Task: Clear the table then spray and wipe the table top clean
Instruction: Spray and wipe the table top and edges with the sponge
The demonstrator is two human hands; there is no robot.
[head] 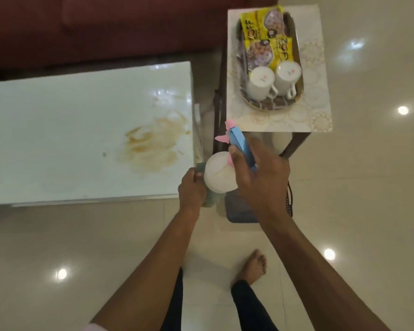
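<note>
Right hand [256,173] closed on spray bottle [221,174] trigger neck; light, rigid. Left hand [191,187] clutches soft cloth [201,166] off tabletop [58,139] right edge.

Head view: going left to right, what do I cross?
White table top → brown stain → left hand → spray bottle → right hand → tray with two mugs.

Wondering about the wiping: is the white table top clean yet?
Not yet. The table carries a smeared brown stain near its right end.
</note>
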